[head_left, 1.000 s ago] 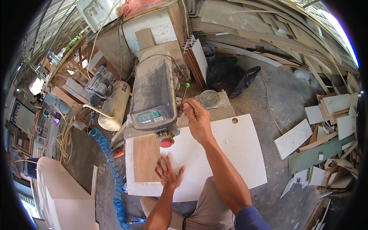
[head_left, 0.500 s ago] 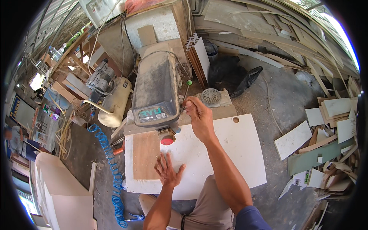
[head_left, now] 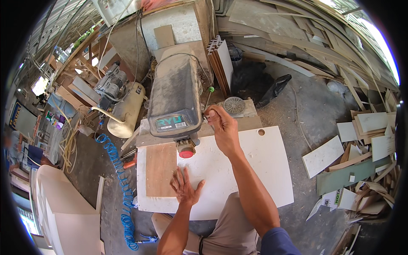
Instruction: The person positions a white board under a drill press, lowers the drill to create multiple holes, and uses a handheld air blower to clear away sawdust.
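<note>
A dusty black-topped drill press [head_left: 176, 95] stands in front of me, with a red round part [head_left: 186, 153] at its front end. Beneath it lies a white board [head_left: 248, 178] with a round hole [head_left: 261, 132] near its far right edge. A thin brown wood sheet [head_left: 160, 174] is on the board's left side. My left hand [head_left: 186, 188] rests flat, fingers spread, by the sheet's right edge. My right hand [head_left: 222, 127] is closed around a feed handle at the press's right side, mostly hidden by the fingers. Another feed lever with a green knob [head_left: 211, 89] sticks up behind it.
A round grey grille [head_left: 233, 105] sits beyond my right hand. On the left are a cream air compressor [head_left: 126, 112] and a coiled blue hose [head_left: 123, 182] on the floor. Board offcuts [head_left: 361, 161] pile up at right. A person [head_left: 19, 148] is at far left.
The view has shifted slightly. Both hands keep nearly the same places and the board stays under my left hand.
</note>
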Action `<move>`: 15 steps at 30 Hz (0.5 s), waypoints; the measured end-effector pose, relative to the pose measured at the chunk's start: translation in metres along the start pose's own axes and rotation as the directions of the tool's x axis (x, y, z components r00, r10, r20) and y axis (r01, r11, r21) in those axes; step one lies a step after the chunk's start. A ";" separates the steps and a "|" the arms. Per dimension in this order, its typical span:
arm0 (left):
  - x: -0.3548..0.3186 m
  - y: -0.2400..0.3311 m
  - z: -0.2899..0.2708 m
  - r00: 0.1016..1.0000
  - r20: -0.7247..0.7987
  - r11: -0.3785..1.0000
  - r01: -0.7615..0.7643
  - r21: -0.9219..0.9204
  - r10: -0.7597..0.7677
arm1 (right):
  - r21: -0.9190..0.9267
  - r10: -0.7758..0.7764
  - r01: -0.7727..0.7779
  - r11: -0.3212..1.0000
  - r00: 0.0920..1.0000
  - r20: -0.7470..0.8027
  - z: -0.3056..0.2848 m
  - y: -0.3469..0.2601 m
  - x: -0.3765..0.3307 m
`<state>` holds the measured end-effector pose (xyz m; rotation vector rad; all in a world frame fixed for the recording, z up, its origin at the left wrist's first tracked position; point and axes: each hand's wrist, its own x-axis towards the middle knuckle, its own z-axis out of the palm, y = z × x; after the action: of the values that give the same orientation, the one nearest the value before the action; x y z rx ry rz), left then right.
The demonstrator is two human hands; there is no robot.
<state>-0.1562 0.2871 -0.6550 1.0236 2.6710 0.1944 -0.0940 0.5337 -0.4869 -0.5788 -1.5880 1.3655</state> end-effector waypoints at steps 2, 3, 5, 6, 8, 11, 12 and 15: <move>-0.001 0.000 0.001 1.000 -0.003 1.000 0.001 0.006 -0.001 | -0.005 0.005 -0.005 1.000 1.000 -0.002 0.001 0.001 -0.001; -0.001 0.000 0.001 1.000 -0.004 1.000 0.000 0.004 0.000 | -0.009 0.009 -0.009 1.000 1.000 -0.004 0.001 0.001 -0.001; -0.001 0.000 0.000 1.000 -0.006 1.000 -0.005 0.002 0.005 | -0.021 0.002 -0.002 1.000 1.000 -0.003 0.001 0.002 0.000; -0.001 -0.001 0.001 1.000 -0.010 1.000 -0.007 0.003 0.007 | -0.028 -0.002 0.002 1.000 1.000 -0.003 0.000 0.002 0.000; 0.000 -0.002 0.003 1.000 -0.019 1.000 -0.010 0.005 0.010 | -0.030 0.003 -0.003 1.000 1.000 0.003 0.000 0.002 0.000; 0.000 -0.002 0.003 1.000 -0.018 1.000 -0.007 0.015 0.008 | -0.035 0.005 -0.005 0.999 1.000 0.008 -0.001 0.003 0.000; 0.000 -0.002 0.003 1.000 -0.018 1.000 -0.008 0.009 0.008 | -0.037 0.006 -0.005 0.999 1.000 0.009 -0.001 0.003 0.000; 0.000 -0.001 0.002 1.000 -0.018 1.000 -0.007 -0.005 0.007 | -0.027 0.002 -0.002 1.000 1.000 0.014 -0.001 0.003 -0.001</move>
<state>-0.1561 0.2868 -0.6574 1.0350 2.6815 0.2128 -0.0930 0.5347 -0.4903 -0.5886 -1.6193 1.3541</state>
